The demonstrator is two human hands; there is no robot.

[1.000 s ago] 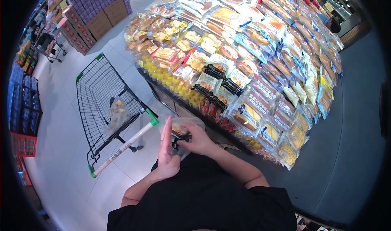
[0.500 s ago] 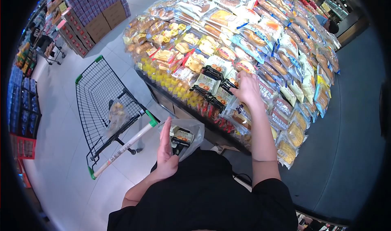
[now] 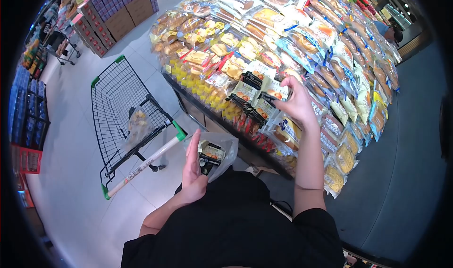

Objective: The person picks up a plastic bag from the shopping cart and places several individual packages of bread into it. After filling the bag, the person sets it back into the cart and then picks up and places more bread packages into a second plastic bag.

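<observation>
A stand (image 3: 238, 138) heaped with wrapped bread rises beside a cart (image 3: 144, 168), and a clear bag (image 3: 229, 160) hangs between them at the person's front. The left hand (image 3: 192, 171) stands straight-fingered against the bag, the right hand (image 3: 298, 102) curves thumb and fingers about a pack (image 3: 277, 91) on the stand; whether either grips, I cannot tell. Smaller-looking packs (image 3: 212, 152) lie in the bag.
</observation>
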